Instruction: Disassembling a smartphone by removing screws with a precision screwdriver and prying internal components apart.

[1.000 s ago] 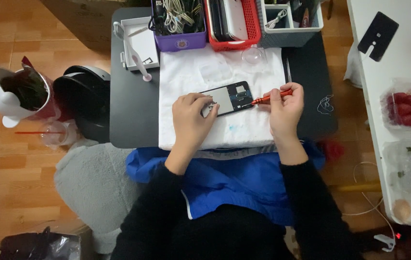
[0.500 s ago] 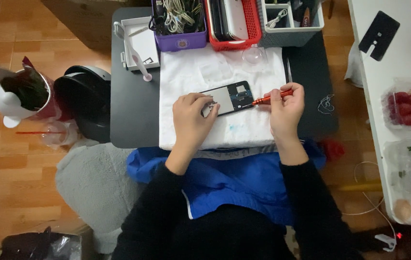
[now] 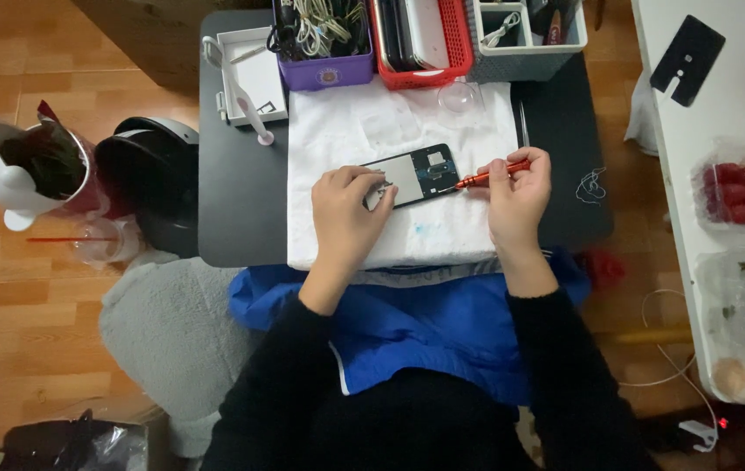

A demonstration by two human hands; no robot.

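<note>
We see the left hand [image 3: 348,212] lying palm down on the near left end of an opened dark smartphone with its back cover off [image 3: 416,175], fingers curled over its edge and pressing it flat rather than lifting it. The right hand [image 3: 516,194] pinches a slim orange-red precision screwdriver [image 3: 493,176] between thumb and fingertips, its shaft lying almost level and its tip touching the right end of the phone. The phone lies slightly tilted on a white cloth [image 3: 407,131] that covers the middle of a small dark grey table [image 3: 237,201]; its exposed inside shows a pale grey panel toward the left hand and a darker section with small squarish parts toward the screwdriver. On the cloth beyond the phone rests a clear round plastic dish [image 3: 460,96]. Along the far edge of the table stand a purple basket of tangled cables [image 3: 324,39], a red slotted basket [image 3: 425,35] and a grey compartment tray [image 3: 529,26], with an open white box [image 3: 255,78] at the far left corner. A blue jacket [image 3: 425,323] lies across the person's lap below the table edge. To the left on the wooden floor stands a white bear-shaped bin [image 3: 19,170], and to the right a white table [image 3: 730,174] carries a clear tub of red fruit [image 3: 743,192].
</note>
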